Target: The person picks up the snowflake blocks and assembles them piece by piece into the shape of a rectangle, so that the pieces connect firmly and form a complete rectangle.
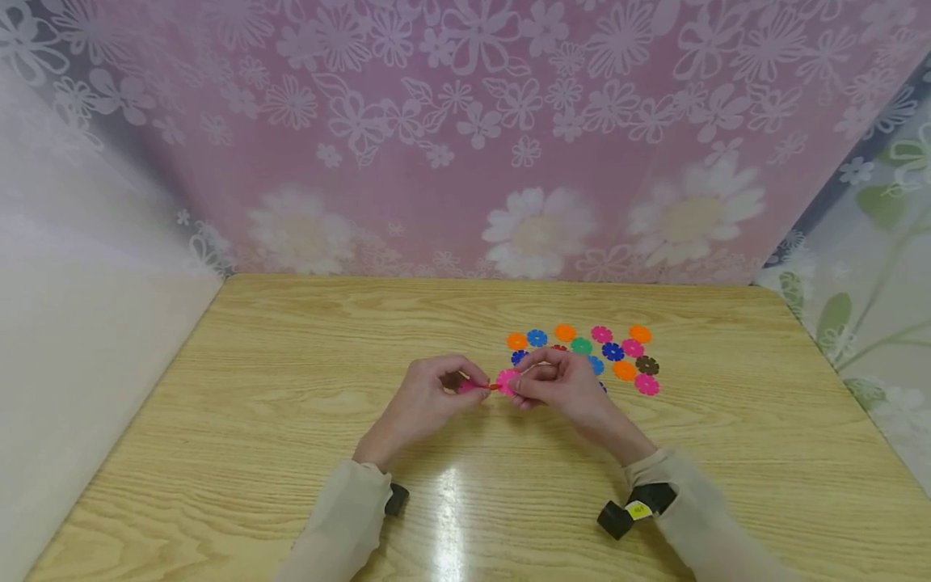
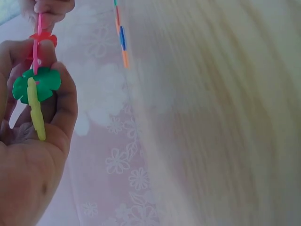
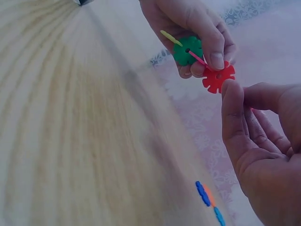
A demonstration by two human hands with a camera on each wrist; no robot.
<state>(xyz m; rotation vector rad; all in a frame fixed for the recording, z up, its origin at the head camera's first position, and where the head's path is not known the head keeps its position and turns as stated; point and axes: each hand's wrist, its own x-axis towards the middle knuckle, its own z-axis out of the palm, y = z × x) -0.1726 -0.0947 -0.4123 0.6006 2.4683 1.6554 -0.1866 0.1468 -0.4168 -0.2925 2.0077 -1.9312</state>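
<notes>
Over the table, my left hand (image 1: 425,398) pinches a short chain of slotted flower-shaped plastic discs. From the palm outward the chain runs yellow disc (image 2: 36,110), green disc (image 2: 49,84), pink disc (image 1: 471,386), then red disc (image 3: 218,77). Thumb and fingertips grip it around the inner pink disc. My right hand (image 1: 570,388) pinches another pink disc (image 1: 507,381), whose edge meets the red disc's outer edge. Both hands are close together, fingertips nearly touching. In the right wrist view, the right fingers hide most of that outer pink disc.
Several loose discs lie flat at the right of the wooden table (image 1: 291,339), among them an orange disc (image 1: 566,332), a green disc (image 1: 581,346), a brown disc (image 1: 647,365) and a pink disc (image 1: 647,384). Some are partly behind the right hand. A flowered cloth (image 1: 436,162) hangs behind.
</notes>
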